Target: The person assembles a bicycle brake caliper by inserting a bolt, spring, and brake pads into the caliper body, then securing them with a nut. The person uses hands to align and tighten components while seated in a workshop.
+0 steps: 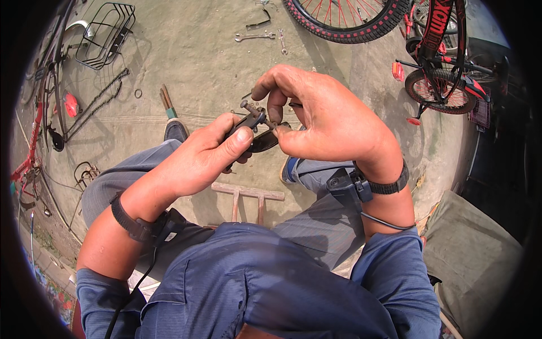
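My left hand (206,152) is closed around a black metal part (248,122), with the thumb pressed on its top. A rusty bolt (248,106) with a rounded head sits through one end of that part, and its shank points toward my right hand. My right hand (336,116) is bent over the far end of the bolt, thumb and fingers touching there. A black curved piece (264,141) hangs below, between the two hands. A small dark piece (294,105) shows between my right fingers; its kind is not clear.
Wrenches (255,37) lie on the concrete ahead. A bicycle wheel (347,22) stands at the top, and a small bicycle (440,93) at the right. A black wire basket (107,37), bicycle chain (99,107) and red frame (35,141) lie left. A wooden stool (248,193) is between my legs.
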A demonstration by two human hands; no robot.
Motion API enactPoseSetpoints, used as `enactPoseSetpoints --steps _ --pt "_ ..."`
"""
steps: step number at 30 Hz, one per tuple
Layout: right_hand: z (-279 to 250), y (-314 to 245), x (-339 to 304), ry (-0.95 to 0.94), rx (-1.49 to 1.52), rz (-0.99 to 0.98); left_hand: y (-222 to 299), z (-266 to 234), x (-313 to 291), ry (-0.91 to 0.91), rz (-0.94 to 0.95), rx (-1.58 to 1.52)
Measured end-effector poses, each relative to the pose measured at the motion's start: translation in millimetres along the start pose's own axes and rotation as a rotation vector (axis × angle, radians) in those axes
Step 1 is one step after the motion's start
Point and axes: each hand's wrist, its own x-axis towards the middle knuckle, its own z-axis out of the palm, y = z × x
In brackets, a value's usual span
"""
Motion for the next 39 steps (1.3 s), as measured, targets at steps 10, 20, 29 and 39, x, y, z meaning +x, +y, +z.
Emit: enactPoseSetpoints --steps 10,20,29,39 --pt "1.9 1.8 -0.2 0.000 0.102 0.049 -2.6 -2.0 0.3 -0.004 -0.013 0.021" --pt "3.7 4.7 2.1 0.013 0.059 0.018 -3.8 -0.9 1.3 -0.001 -0.001 0.026" --pt "5.9 4.5 2.3 0.016 0.146 -0.043 -1.4 -0.8 0.2 -0.009 -0.017 0.021" --pt "2.5 2.3 2.5 -0.014 0.122 -0.028 -0.5 -1.0 -0.6 -0.009 -0.052 0.028"
